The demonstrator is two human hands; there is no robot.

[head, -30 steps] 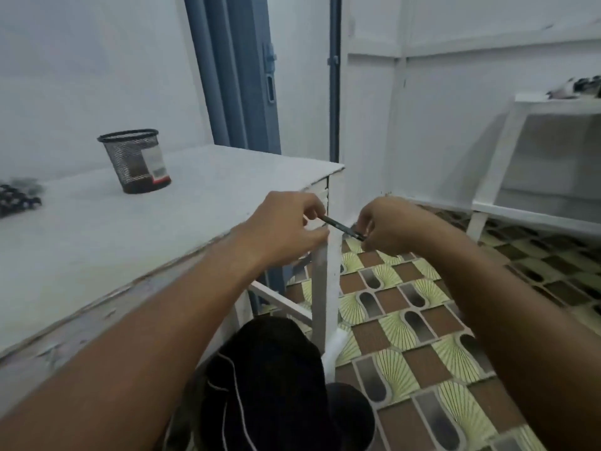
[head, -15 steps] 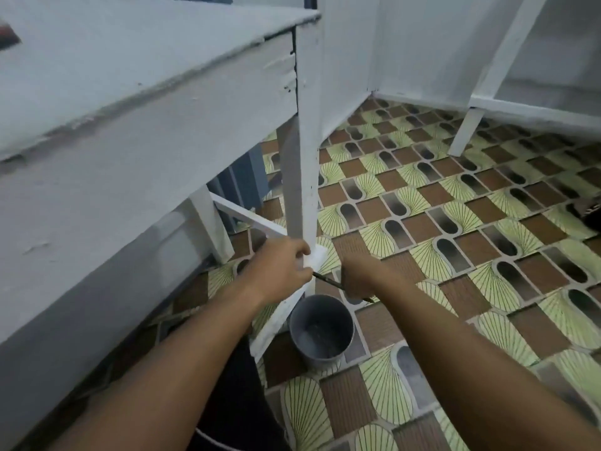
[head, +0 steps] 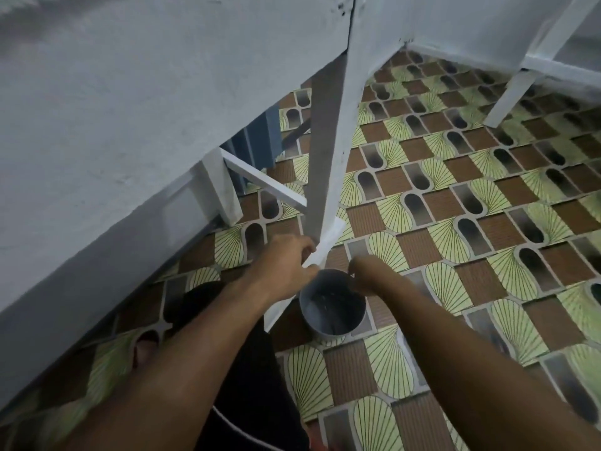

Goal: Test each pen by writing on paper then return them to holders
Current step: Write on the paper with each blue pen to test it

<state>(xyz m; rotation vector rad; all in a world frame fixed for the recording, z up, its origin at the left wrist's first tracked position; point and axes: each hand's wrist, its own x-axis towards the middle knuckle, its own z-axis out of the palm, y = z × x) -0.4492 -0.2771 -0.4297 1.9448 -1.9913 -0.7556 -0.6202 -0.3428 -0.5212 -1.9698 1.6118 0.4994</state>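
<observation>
Left hand [head: 286, 265] curled, gripping white paper [head: 320, 247]. Right hand [head: 362, 275] directly above grey holder [head: 331, 315], beside the paper; grip indeterminate. Dark pens inside holder.

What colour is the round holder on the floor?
Grey; the holder shows best in the head view.

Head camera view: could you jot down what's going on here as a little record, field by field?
Setting: patterned green-and-brown tiled floor beside a white-painted wooden table leg
Holder: round grey plastic cup standing on the floor, dark pens inside
Left hand: fingers curled on a white sheet of paper
Right hand: over the cup's rim, grip hidden by the wrist
Pen in hand: cannot tell
Stage: apparently returning a pen
</observation>
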